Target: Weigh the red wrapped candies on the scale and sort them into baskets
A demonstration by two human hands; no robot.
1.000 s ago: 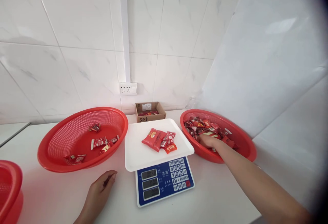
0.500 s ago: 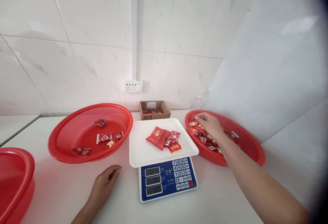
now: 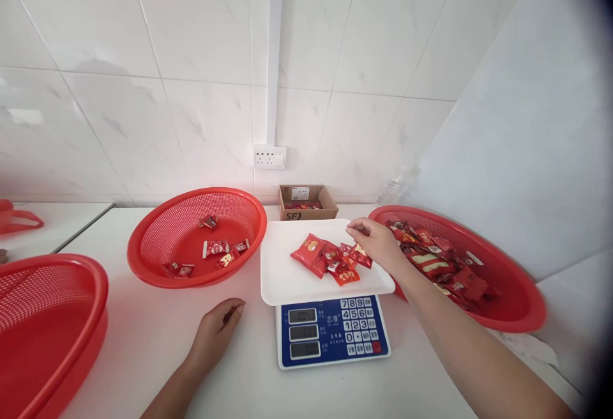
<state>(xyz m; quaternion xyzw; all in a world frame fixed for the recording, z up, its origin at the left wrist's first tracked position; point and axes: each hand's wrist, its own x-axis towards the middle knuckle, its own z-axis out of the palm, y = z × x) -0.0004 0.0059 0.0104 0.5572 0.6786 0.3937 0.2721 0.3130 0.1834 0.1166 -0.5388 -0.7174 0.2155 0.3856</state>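
Observation:
My right hand (image 3: 378,244) hovers over the right edge of a white scale tray (image 3: 280,278), fingers bent and parted, holding nothing visible. Below its fingertips a small red candy packet (image 3: 360,255) lies with other wrapped candies. Beside them on the tray rests a larger red snack packet (image 3: 310,253). The blue digital scale (image 3: 335,333) carries the tray; its readings are too faint to be sure of. Left of the scale, my left hand (image 3: 215,333) rests on the white table, fingers curled in loosely with nothing visible in them.
A red basket (image 3: 522,317) at the right holds many candy packets. The left red basket (image 3: 143,259) has several candies. Another red basket (image 3: 90,304) stands at the near left. Behind the scale are a cardboard box (image 3: 306,214) with red packets and a clear plastic item (image 3: 390,190).
My right hand has moved left from the right basket to over the tray. Another red candy packet now lies on the tray. My left hand stays put; the view has turned slightly.

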